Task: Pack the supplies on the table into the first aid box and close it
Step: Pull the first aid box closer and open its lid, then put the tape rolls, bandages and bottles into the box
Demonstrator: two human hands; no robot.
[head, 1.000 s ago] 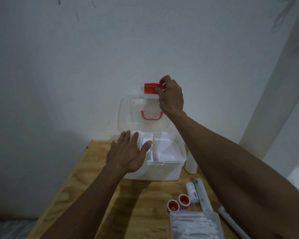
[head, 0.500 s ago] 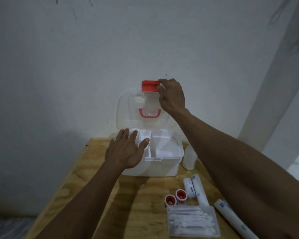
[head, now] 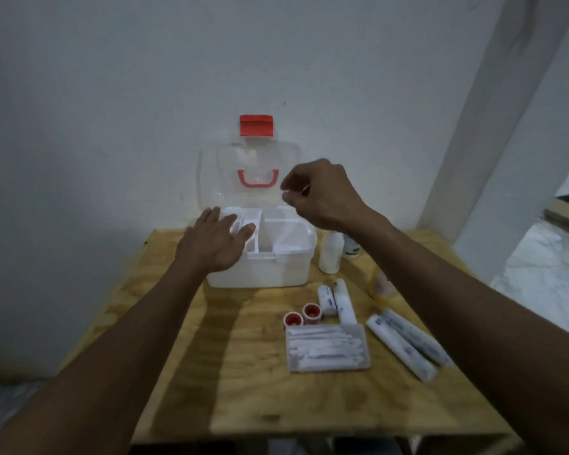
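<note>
The white first aid box [head: 276,270] stands at the table's back edge, its clear lid [head: 217,172] upright against the wall with a red latch [head: 256,125] on top and a red handle [head: 258,178]. A white divided tray [head: 276,231] sits inside. My left hand [head: 216,243] lies flat on the box's left rim, fingers spread. My right hand [head: 319,195] hovers above the box's right side, fingers loosely curled, holding nothing. On the table lie two red-capped tape rolls [head: 301,316], a clear packet of white sticks [head: 326,348], short bandage rolls [head: 337,300] and two long wrapped rolls [head: 408,346].
A white bottle [head: 330,251] and a dark-labelled container [head: 351,249] stand right of the box; a yellowish bottle [head: 380,284] lies partly behind my right forearm. The plywood table [head: 243,372] meets the wall at the back. A white pillar [head: 493,126] rises at the right.
My right hand has let go of the red latch and dropped down in front of the lid. The lid stays upright. The view has tilted down, showing more of the table.
</note>
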